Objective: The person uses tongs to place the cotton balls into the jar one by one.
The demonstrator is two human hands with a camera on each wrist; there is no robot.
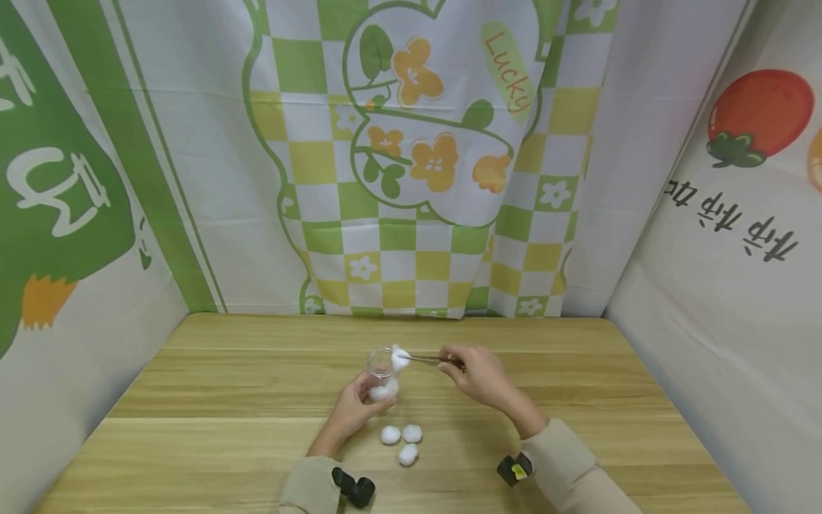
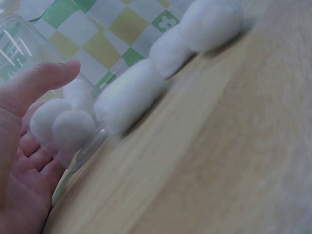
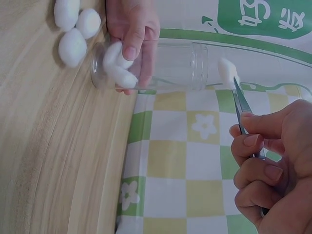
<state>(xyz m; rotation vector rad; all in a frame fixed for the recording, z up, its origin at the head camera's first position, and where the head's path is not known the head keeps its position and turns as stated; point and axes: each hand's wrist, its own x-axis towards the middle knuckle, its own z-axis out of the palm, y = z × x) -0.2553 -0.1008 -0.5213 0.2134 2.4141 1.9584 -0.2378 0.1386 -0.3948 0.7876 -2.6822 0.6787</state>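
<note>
My left hand (image 1: pixel 352 412) grips a clear jar (image 3: pixel 173 66) low down, with the thumb across its side. Several white cotton balls (image 3: pixel 117 68) lie at the bottom of the jar. Metal tweezers (image 3: pixel 241 100) are pinched in my right hand (image 3: pixel 273 165), whose other fingers curl in toward the palm. A single cotton ball (image 3: pixel 227 72) is caught between the tweezer tips, just beyond the jar's open mouth in the right wrist view. On the wooden table, 3 loose cotton balls (image 1: pixel 409 454) sit near the jar's base, on the near side.
The wooden table (image 1: pixel 225 400) reaches back to a checked green and yellow curtain (image 1: pixel 398 243). Printed cloth walls (image 1: pixel 719 300) stand at both sides. A black camera mount (image 1: pixel 354 488) is strapped at the left wrist, and another mount (image 1: pixel 515 469) at the right.
</note>
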